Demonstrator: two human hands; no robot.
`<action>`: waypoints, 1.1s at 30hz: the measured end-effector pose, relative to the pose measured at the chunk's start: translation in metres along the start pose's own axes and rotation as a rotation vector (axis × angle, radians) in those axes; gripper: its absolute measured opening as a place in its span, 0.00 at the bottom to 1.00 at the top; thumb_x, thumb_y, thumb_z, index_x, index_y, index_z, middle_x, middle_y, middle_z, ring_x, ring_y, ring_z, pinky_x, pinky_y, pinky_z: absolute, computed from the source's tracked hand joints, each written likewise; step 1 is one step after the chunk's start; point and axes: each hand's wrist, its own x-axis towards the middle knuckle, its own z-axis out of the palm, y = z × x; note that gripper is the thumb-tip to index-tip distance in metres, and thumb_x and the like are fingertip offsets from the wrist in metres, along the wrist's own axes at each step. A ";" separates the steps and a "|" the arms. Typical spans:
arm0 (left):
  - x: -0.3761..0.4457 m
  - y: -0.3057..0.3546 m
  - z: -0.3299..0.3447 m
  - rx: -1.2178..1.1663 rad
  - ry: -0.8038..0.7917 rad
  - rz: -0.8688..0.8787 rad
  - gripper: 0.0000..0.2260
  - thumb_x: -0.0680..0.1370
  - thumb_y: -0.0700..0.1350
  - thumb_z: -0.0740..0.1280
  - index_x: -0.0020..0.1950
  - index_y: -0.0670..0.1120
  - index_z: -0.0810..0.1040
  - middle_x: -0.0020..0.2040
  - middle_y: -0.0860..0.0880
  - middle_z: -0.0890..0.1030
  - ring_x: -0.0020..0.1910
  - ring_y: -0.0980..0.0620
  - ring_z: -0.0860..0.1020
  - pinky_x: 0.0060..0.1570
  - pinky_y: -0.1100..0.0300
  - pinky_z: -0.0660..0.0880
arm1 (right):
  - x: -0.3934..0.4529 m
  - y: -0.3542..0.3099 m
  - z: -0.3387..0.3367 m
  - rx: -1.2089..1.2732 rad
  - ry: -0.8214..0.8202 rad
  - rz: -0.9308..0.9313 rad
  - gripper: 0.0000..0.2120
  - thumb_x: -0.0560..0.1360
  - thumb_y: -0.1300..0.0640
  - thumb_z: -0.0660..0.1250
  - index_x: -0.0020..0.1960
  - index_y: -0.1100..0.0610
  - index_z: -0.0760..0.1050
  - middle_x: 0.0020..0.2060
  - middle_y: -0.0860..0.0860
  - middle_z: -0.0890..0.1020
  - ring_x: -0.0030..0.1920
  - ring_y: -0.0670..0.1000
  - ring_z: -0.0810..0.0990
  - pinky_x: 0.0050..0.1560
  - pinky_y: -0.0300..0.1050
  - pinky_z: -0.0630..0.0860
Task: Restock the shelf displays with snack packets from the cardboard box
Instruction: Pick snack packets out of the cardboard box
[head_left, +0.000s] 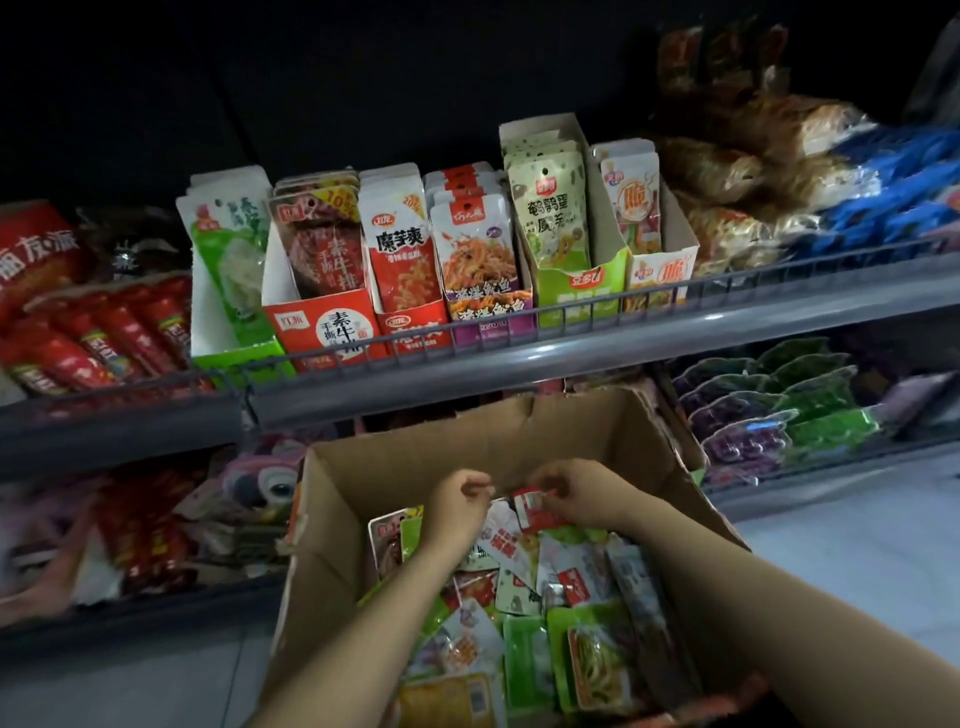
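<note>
An open cardboard box stands below the shelf, filled with several mixed snack packets in green, red and white. Both my hands are inside it near the far wall. My right hand pinches a red and white packet at its top. My left hand has curled fingers at the top edge of a white packet beside it; whether it holds that packet is unclear. On the upper shelf stand display cartons of packets: green, red, red-white, purple, light green and orange.
Red sausage sticks lie on the shelf at left. Bags of noodles and blue packs pile at right. Purple and green packets fill the lower right shelf, plush toys and red packs the lower left. Grey floor lies right of the box.
</note>
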 end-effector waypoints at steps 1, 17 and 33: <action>0.001 -0.007 0.002 0.016 -0.008 -0.031 0.09 0.78 0.40 0.66 0.57 0.41 0.79 0.55 0.47 0.81 0.53 0.52 0.77 0.47 0.66 0.68 | 0.003 0.002 0.005 0.001 -0.032 0.018 0.16 0.76 0.53 0.66 0.63 0.53 0.75 0.59 0.50 0.79 0.58 0.50 0.77 0.57 0.40 0.71; 0.018 -0.050 0.035 0.164 -0.085 -0.252 0.16 0.76 0.44 0.69 0.63 0.40 0.76 0.62 0.42 0.77 0.60 0.45 0.76 0.57 0.58 0.71 | 0.032 0.040 0.052 -0.081 -0.330 0.101 0.18 0.77 0.52 0.64 0.66 0.52 0.74 0.64 0.52 0.76 0.63 0.54 0.73 0.65 0.48 0.69; -0.003 -0.007 -0.012 -0.511 -0.095 -0.457 0.03 0.75 0.43 0.70 0.46 0.44 0.78 0.37 0.47 0.80 0.29 0.55 0.78 0.23 0.66 0.73 | 0.027 0.016 0.020 0.191 -0.085 0.132 0.14 0.77 0.48 0.64 0.55 0.57 0.80 0.47 0.50 0.82 0.49 0.49 0.79 0.48 0.39 0.72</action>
